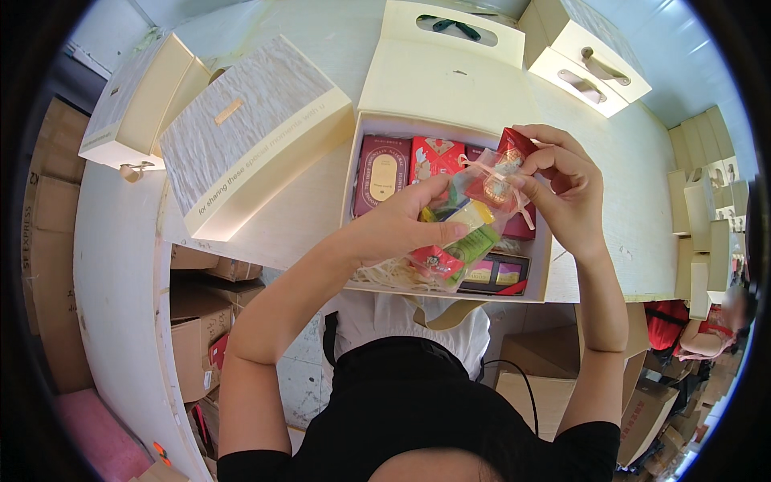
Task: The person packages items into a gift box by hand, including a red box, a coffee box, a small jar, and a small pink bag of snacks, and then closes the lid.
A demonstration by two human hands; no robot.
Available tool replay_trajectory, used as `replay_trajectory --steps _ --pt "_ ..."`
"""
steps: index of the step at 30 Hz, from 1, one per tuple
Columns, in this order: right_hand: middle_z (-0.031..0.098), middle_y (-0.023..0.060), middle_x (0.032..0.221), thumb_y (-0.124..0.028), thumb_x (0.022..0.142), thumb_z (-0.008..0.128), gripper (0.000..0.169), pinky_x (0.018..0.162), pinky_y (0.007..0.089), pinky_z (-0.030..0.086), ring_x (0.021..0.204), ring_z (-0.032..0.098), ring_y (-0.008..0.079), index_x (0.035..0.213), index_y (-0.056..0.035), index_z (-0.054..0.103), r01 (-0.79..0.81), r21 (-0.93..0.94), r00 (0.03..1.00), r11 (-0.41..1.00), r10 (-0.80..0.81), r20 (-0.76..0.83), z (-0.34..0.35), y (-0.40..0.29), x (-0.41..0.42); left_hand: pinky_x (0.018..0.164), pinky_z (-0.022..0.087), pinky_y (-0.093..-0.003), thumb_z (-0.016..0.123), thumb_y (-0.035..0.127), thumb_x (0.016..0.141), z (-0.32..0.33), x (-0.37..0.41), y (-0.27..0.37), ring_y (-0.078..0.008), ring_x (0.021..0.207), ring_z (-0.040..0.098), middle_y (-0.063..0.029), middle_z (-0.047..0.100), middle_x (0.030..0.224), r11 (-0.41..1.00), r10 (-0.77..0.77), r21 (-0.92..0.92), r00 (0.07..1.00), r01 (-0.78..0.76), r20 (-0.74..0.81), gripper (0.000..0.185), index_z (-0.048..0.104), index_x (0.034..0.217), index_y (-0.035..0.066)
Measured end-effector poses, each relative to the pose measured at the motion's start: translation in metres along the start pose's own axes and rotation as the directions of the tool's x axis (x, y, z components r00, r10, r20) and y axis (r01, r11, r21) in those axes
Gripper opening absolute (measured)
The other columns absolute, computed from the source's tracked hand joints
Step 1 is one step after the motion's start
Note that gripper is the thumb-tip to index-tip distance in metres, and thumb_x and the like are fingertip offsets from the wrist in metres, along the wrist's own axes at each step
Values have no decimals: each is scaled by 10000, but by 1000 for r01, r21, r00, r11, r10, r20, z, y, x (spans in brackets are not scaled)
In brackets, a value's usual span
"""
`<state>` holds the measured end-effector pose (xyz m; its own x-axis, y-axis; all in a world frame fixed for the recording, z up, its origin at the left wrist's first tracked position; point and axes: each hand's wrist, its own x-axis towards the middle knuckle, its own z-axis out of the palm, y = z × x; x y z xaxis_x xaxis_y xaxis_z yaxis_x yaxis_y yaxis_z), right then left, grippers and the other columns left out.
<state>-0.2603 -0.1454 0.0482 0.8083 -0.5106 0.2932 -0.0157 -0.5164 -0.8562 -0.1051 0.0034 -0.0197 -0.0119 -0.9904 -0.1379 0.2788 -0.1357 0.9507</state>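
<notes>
A sheer organza drawstring pouch [482,247] filled with wrapped sweets is held up over an open cream gift box [545,265]. My left hand [409,223] grips the pouch's side, its thumb lying across a yellow-and-white packet. At the pouch's mouth, my right hand [557,175] pinches a red foil-wrapped sweet [512,144] between thumb and fingers. A pale pink ribbon [525,212] dangles there. Inside the box lie a maroon carton [381,172], a red patterned carton [435,155], a dark chocolate box [494,274] and shredded paper filler [385,274]. The pouch hides part of the contents.
A closed marbled gift box [259,132] stands to the left, with another [138,102] behind it. More handled boxes [587,54] are at the back right. Cardboard cartons [199,337] fill the space under the table [626,241]. A person [705,337] is at the far right.
</notes>
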Motion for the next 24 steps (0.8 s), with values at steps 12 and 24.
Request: replay_trajectory --steps 12,24 --pt "575 130 1091 31 785 641 57 643 192 494 743 576 68 775 33 585 -247 179 965 952 224 136 -2 5 -1 798 464 -280 658 201 812 8 -7 25 -152 931 563 -122 579 1061 978 -183 85 980 189 -77 538 433 1263 14" --pt "589 91 955 47 812 598 51 714 207 445 792 570 105 824 12 562 -43 107 992 993 55 -112 6 5 2 815 457 -263 667 129 795 1 -1 2 -166 972 530 -117 512 1121 1000 9 -15 996 -11 -92 599 396 1310 -16"
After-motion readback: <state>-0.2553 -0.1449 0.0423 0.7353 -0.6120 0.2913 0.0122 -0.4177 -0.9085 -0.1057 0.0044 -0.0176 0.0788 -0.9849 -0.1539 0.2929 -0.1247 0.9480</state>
